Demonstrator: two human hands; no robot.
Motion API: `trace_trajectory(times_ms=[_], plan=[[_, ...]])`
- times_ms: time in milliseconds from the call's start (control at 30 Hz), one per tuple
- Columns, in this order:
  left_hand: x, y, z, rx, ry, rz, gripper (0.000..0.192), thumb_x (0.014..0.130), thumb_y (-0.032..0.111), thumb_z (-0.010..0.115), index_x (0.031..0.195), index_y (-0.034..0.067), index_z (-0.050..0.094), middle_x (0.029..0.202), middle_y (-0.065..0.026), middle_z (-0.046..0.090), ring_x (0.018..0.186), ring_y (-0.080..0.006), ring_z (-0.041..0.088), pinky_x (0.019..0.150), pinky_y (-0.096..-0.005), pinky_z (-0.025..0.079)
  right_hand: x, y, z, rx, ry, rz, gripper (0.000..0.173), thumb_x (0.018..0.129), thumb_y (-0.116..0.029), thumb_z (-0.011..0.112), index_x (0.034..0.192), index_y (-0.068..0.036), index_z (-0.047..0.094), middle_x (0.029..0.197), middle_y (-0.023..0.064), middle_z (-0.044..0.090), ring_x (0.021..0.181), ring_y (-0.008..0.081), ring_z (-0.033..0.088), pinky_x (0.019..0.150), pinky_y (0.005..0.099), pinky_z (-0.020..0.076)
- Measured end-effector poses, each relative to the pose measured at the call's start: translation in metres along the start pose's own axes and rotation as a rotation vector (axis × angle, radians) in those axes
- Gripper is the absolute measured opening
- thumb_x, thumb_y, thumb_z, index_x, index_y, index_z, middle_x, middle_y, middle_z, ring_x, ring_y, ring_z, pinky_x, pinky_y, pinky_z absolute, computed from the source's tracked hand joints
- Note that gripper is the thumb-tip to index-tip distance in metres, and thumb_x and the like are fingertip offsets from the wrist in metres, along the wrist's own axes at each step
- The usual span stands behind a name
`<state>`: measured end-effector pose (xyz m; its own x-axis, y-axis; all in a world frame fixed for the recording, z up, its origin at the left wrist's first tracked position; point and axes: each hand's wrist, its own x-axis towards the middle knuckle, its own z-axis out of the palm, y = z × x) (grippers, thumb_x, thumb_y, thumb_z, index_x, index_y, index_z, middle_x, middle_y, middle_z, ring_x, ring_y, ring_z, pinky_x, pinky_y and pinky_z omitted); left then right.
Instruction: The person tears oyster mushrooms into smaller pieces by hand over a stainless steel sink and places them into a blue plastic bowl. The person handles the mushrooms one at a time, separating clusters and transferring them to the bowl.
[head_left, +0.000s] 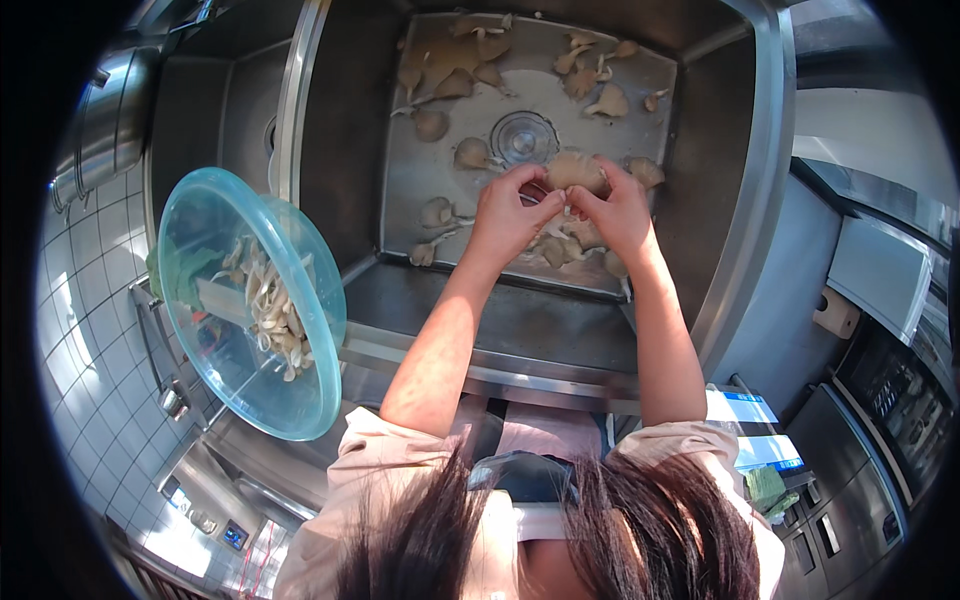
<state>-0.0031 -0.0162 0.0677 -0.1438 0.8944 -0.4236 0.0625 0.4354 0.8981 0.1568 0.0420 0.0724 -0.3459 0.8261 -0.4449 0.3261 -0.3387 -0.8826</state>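
Over a deep stainless steel sink (525, 330), my left hand (514, 214) and my right hand (615, 206) meet at a broad-capped oyster mushroom (576, 171). The fingers of both hands pinch it, with the thumbs close together at its lower side. Below them, a cluster of mushrooms (559, 250) lies on the wet sink floor. Several more oyster mushrooms (454, 84) are scattered around the round drain (525, 137), and others (609, 101) lie toward the far right corner. The lower edge of the held mushroom is partly hidden by my fingers.
At the left, a transparent blue-green plastic basin (326, 337) holds torn mushroom pieces (281, 315). It stands by the divider (296, 97) between this sink and a second basin. The sink's metal front rim (555, 382) runs beneath my forearms. White tiles (82, 360) line the far left.
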Motion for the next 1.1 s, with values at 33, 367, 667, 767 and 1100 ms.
trace_trajectory(times_ms=[33, 367, 667, 767, 1100], plan=[[0.001, 0.0, -0.001, 0.013, 0.021, 0.025, 0.018, 0.085, 0.009, 0.072, 0.096, 0.0, 0.063, 0.087, -0.0023, 0.066, 0.079, -0.0075, 0.062, 0.068, -0.0218, 0.05, -0.001, -0.002, 0.001, -0.067, 0.008, -0.048, 0.035, 0.078, -0.011, 0.07, 0.108, 0.004, 0.061, 0.081, 0.0142, 0.068, 0.067, 0.0206, 0.066, 0.062, 0.0337, 0.051], [0.0, -0.006, -0.004, -0.081, 0.147, -0.052, 0.014, 0.083, 0.006, 0.066, 0.094, -0.001, 0.063, 0.077, -0.0052, 0.065, 0.067, -0.0112, 0.063, 0.063, -0.0254, 0.052, -0.003, 0.006, 0.014, -0.109, 0.135, -0.144, 0.028, 0.078, -0.009, 0.069, 0.102, 0.001, 0.062, 0.081, 0.0176, 0.066, 0.067, 0.0223, 0.064, 0.063, 0.033, 0.0496], [0.001, -0.026, -0.047, -0.259, 0.446, -0.114, 0.016, 0.085, 0.008, 0.065, 0.099, 0.003, 0.061, 0.085, -0.0026, 0.062, 0.076, -0.0132, 0.061, 0.072, -0.0278, 0.051, -0.008, 0.021, -0.019, 0.291, 0.226, -0.033, 0.024, 0.084, -0.004, 0.063, 0.107, -0.001, 0.059, 0.085, 0.002, 0.062, 0.074, 0.009, 0.055, 0.069, 0.0245, 0.0454], [0.0, -0.018, -0.017, -0.641, -0.007, -0.139, 0.016, 0.085, 0.013, 0.067, 0.098, 0.005, 0.061, 0.084, -0.001, 0.061, 0.077, -0.0107, 0.059, 0.073, -0.0281, 0.049, -0.006, 0.024, -0.002, 0.198, 0.058, -0.049, 0.034, 0.079, -0.007, 0.068, 0.111, -0.001, 0.056, 0.088, 0.0056, 0.066, 0.075, 0.0103, 0.06, 0.068, 0.0268, 0.0498], [0.004, -0.009, 0.001, -0.001, -0.071, -0.068, 0.019, 0.083, 0.016, 0.072, 0.093, 0.002, 0.063, 0.072, -0.0019, 0.062, 0.059, -0.0079, 0.056, 0.056, -0.0229, 0.046, -0.007, 0.017, 0.002, -0.007, -0.03, -0.007, 0.022, 0.076, -0.009, 0.07, 0.09, 0.003, 0.058, 0.075, 0.0083, 0.065, 0.069, 0.012, 0.059, 0.063, 0.0289, 0.0477]])
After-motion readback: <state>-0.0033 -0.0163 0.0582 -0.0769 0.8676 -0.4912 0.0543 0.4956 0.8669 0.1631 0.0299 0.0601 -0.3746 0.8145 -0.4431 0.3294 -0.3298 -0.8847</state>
